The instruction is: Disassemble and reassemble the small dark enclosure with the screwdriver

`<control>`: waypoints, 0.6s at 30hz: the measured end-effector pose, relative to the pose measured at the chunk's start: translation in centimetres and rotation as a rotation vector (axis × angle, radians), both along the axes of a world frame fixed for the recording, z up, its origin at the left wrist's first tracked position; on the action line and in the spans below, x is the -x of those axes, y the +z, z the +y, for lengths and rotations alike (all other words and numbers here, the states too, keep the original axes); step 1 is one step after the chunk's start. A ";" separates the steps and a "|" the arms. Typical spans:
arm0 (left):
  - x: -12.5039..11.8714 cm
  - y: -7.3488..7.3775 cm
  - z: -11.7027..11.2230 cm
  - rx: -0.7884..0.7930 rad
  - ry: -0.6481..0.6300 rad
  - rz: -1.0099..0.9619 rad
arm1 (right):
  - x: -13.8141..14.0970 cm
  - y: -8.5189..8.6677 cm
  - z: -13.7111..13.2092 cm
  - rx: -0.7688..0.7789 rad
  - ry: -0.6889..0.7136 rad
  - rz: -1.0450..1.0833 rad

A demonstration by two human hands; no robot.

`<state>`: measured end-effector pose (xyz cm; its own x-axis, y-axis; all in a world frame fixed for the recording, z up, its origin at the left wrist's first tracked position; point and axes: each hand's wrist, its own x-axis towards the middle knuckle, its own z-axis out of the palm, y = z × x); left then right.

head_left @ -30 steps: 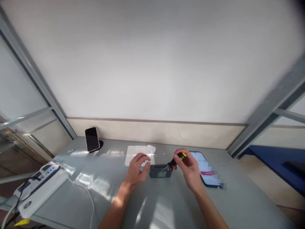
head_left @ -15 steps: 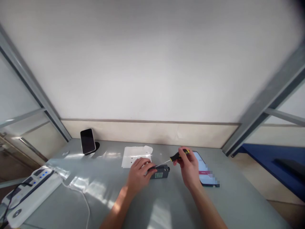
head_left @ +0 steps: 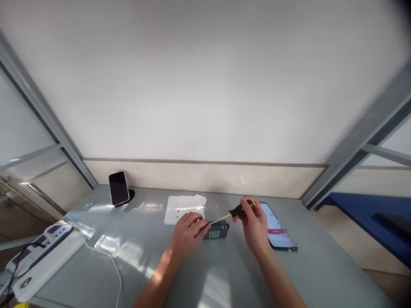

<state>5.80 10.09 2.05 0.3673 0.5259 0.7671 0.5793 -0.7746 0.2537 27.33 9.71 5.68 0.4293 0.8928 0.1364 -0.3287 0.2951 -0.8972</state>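
Note:
My left hand [head_left: 189, 233] is closed around the left end of a dark box-shaped device [head_left: 221, 231], which has slots along its top and a pale label on its front. In my right hand [head_left: 253, 222] is a screwdriver [head_left: 238, 210] with a black and yellow handle, its shaft slanting down to the left. The tip reaches the top of the device beside my left fingers; the exact contact spot is hidden by them. Behind my left hand lies a white sheet [head_left: 183, 207] with small dark specks on it.
To the right of my right hand lies a phone [head_left: 272, 226] with a lit, partly pixelated screen. A dark-screened device on a stand [head_left: 118, 188] is at the back left. A white power strip [head_left: 48, 265] with cables sits front left. A whiteboard-like panel [head_left: 205, 85] rises behind the table.
The view has shifted very slightly. Both hands, the screwdriver and the device keep nearly the same positions.

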 end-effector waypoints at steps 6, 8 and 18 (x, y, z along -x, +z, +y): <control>-0.1 0.1 -0.1 0.018 -0.004 -0.004 | 0.0 -0.1 0.0 -0.008 -0.007 0.034; -0.1 0.0 -0.1 0.005 0.003 -0.015 | 0.0 0.0 0.0 -0.008 -0.005 0.029; -0.1 -0.1 0.0 -0.015 0.019 -0.009 | 0.1 -0.1 -0.2 -0.018 -0.028 -0.055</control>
